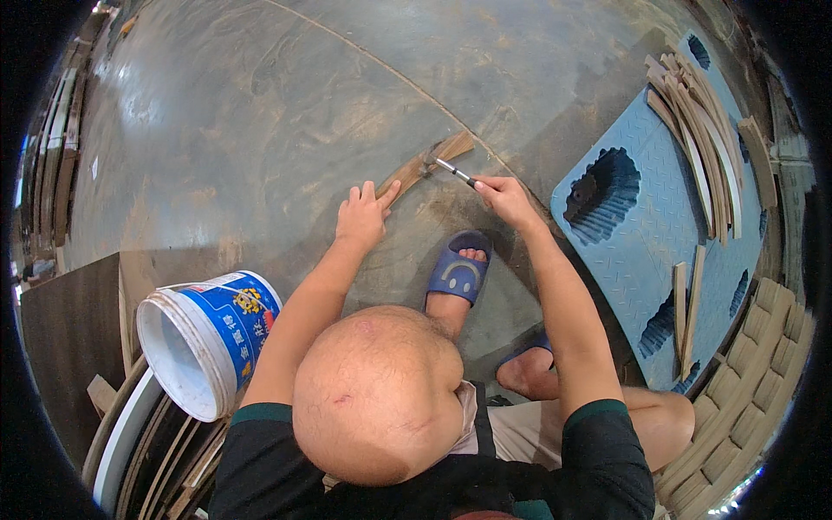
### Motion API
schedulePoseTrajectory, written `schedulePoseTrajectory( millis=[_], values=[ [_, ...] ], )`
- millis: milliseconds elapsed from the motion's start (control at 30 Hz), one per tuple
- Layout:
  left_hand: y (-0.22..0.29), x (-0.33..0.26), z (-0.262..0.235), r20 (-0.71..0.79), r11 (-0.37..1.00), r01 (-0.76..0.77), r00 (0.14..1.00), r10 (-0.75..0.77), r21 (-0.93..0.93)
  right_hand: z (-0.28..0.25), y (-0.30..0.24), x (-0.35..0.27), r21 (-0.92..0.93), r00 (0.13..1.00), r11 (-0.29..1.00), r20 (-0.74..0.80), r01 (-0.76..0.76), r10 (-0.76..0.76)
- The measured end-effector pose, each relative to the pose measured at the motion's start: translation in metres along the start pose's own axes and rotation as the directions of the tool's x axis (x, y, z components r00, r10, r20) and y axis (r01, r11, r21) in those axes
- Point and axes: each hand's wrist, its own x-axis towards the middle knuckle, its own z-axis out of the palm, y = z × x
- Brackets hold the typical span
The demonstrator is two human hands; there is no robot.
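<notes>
A curved wooden strip [406, 180] lies on the floor ahead of me, slanting from near left to far right. My left hand [362, 215] holds its near end, with the fingertips on the wood. In my right hand [507, 201] is a hammer [454, 172] with a silver shaft and a dark grip. The hammer's head rests at the strip, around its middle. Whether a nail stands under the head cannot be made out.
A blue-and-white plastic bucket [232, 334] lies tipped at my left, over bundled wood strips [160, 451]. On the right, a light-blue plastic pallet [598, 251] carries a stack of curved wooden strips [698, 143]. Wooden pieces [745, 390] are piled at the lower right. My sandalled foot [461, 270] stands near the strip.
</notes>
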Motion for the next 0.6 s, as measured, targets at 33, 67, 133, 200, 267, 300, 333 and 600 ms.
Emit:
schedulePoseTrajectory(
  millis=[33, 67, 133, 200, 267, 300, 333, 600],
  values=[
    [-0.003, -0.003, 0.001, -0.004, 1.0, 0.004, 1.0, -0.004, 0.0, 0.006, -0.005, -0.001, 0.122, 0.996, 0.992, -0.08, -0.027, 0.037],
    [-0.002, -0.003, 0.0, -0.004, 1.0, 0.004, 1.0, -0.004, 0.004, 0.008, -0.01, -0.001, 0.237, 0.984, 0.971, -0.159, -0.043, 0.082],
    [0.0, -0.002, -0.002, -0.003, 1.0, 0.005, 1.0, -0.005, 0.012, 0.008, -0.017, -0.002, 0.373, 0.954, 0.925, -0.248, -0.067, 0.169],
    [0.001, 0.0, -0.003, 0.014, 1.0, 0.007, 1.0, -0.007, 0.02, 0.002, -0.015, 0.0, 0.429, 0.928, 0.898, -0.289, -0.096, 0.237],
    [0.001, 0.001, -0.004, 0.034, 0.999, 0.013, 0.999, -0.014, 0.03, -0.006, -0.012, 0.002, 0.294, 0.973, 0.955, -0.211, -0.03, 0.096],
    [0.001, 0.0, -0.005, 0.045, 0.999, 0.018, 0.999, -0.02, 0.035, -0.008, -0.009, 0.003, 0.226, 0.986, 0.974, -0.162, 0.01, 0.028],
    [0.0, 0.0, -0.005, 0.057, 0.999, 0.024, 0.998, -0.027, 0.04, -0.009, -0.007, 0.004, 0.285, 0.974, 0.958, -0.223, 0.033, 0.032],
    [-0.004, -0.004, -0.008, 0.087, 0.998, 0.058, 0.994, -0.059, 0.012, 0.018, -0.003, 0.006, -0.013, 0.957, 0.995, -0.272, 0.1, -0.1]
  ],
)
